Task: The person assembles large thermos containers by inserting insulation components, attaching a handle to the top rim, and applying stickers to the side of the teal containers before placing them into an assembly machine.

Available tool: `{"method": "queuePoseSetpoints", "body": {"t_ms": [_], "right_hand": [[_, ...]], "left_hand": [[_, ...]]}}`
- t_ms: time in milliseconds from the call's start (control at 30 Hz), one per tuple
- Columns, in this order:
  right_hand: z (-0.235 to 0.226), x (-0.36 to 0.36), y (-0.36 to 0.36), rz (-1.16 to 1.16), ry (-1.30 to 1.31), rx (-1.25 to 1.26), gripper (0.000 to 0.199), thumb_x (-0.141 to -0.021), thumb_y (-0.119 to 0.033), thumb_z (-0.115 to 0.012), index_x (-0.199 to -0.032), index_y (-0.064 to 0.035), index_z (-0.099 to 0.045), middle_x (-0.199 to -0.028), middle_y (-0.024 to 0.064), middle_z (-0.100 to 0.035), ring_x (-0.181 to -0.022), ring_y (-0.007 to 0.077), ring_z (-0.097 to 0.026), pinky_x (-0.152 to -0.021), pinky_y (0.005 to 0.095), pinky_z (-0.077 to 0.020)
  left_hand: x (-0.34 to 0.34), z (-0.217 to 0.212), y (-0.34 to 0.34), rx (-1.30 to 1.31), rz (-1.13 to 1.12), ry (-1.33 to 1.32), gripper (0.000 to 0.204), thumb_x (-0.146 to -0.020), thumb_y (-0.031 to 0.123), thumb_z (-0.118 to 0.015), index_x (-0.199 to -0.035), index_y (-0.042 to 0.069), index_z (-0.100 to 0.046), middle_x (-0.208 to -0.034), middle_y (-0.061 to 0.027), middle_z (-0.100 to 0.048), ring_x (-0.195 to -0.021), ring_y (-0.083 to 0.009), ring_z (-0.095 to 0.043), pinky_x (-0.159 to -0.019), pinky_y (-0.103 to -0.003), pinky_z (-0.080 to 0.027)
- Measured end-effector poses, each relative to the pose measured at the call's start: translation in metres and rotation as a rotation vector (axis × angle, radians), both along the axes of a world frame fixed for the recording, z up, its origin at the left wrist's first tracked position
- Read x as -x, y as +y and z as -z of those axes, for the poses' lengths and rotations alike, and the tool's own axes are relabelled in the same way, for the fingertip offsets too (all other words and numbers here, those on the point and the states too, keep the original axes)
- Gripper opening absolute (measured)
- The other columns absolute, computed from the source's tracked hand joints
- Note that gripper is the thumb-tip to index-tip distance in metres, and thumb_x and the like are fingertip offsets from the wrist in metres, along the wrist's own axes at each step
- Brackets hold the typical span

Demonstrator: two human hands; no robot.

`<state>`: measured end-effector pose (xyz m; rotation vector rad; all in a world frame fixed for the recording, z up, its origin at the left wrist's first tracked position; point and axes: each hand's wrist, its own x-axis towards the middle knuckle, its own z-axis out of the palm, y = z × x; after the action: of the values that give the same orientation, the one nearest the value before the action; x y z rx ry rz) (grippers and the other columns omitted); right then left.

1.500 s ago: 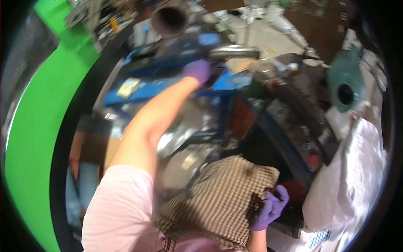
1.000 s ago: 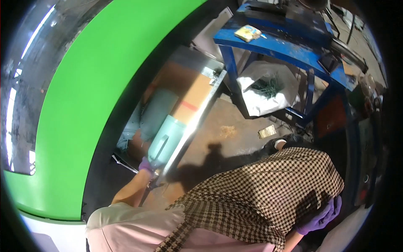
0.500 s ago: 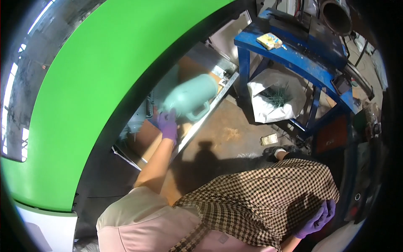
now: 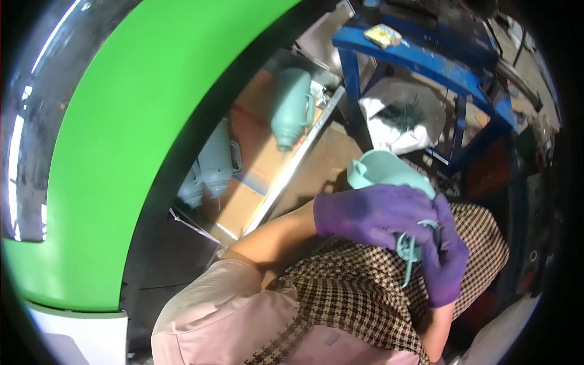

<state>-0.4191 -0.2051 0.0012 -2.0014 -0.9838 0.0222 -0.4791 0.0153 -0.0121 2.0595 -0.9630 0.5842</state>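
Note:
Both my hands wear purple gloves. My left hand [image 4: 371, 213] wraps over a pale green metal casting [image 4: 384, 171] with a handle, held in front of my chest above my checked apron [image 4: 359, 292]. My right hand [image 4: 446, 252] grips the same casting from the right, by its lower handle part [image 4: 409, 248]. Three more pale green castings of the same kind lie below on a brown cardboard sheet [image 4: 258, 152]: one [image 4: 291, 108] farther off, two [image 4: 210, 167] close together at the left.
A large green curved panel [image 4: 115, 140] fills the left side. A blue metal table [image 4: 426, 55] stands at the upper right, with a white sack [image 4: 398, 118] under it. A metal rail [image 4: 298, 164] runs along the cardboard's edge.
My left hand has lifted the green casting from the cardboard up to my chest. My right hand has come up from beside the apron and taken hold of it too.

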Motion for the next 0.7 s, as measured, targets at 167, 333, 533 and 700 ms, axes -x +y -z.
{"method": "queuePoseSetpoints", "body": {"t_ms": [167,333,533,700], "right_hand": [[0.043,-0.014,-0.011,0.173,0.265,-0.318,0.039,-0.097,-0.003,-0.057,-0.135,0.0038,-0.059,-0.101,0.0122,-0.074,-0.077,0.0118,-0.069,-0.068,0.0222,-0.0546],[0.043,-0.006,-0.006,0.286,0.397,-0.176,0.051,-0.093,-0.011,-0.064,-0.141,0.0002,-0.053,-0.119,0.0192,-0.07,-0.097,0.0202,-0.072,-0.086,0.0291,-0.0566],[0.046,-0.02,-0.037,0.184,0.685,-0.54,0.048,-0.091,-0.002,-0.06,-0.138,0.0065,-0.053,-0.106,0.0153,-0.071,-0.09,0.0166,-0.068,-0.081,0.0267,-0.0554],[0.035,-0.018,-0.04,0.032,-0.188,-0.026,0.043,-0.074,-0.007,-0.076,-0.114,-0.0042,-0.062,-0.091,0.0107,-0.065,-0.067,0.0259,-0.061,-0.063,0.036,-0.0493]], "left_hand": [[0.005,0.027,-0.032,-0.109,-0.439,0.29,0.121,-0.076,0.077,-0.065,-0.154,-0.006,-0.023,-0.155,-0.0275,-0.032,-0.145,-0.0463,-0.028,-0.122,-0.056,-0.015],[-0.05,0.068,-0.043,0.013,-0.519,0.072,0.093,-0.071,0.058,-0.079,-0.14,0.005,-0.048,-0.14,-0.0206,-0.049,-0.135,-0.0413,-0.043,-0.115,-0.055,-0.029],[-0.083,0.036,-0.041,-0.137,-0.457,0.12,0.075,-0.058,0.046,-0.087,-0.119,0.008,-0.066,-0.123,-0.0127,-0.063,-0.122,-0.0364,-0.056,-0.109,-0.053,-0.034],[-0.094,0.024,-0.036,-0.021,-0.304,0.148,0.076,-0.063,0.039,-0.089,-0.124,0.004,-0.061,-0.134,-0.0175,-0.059,-0.125,-0.0387,-0.054,-0.106,-0.051,-0.04]]}}
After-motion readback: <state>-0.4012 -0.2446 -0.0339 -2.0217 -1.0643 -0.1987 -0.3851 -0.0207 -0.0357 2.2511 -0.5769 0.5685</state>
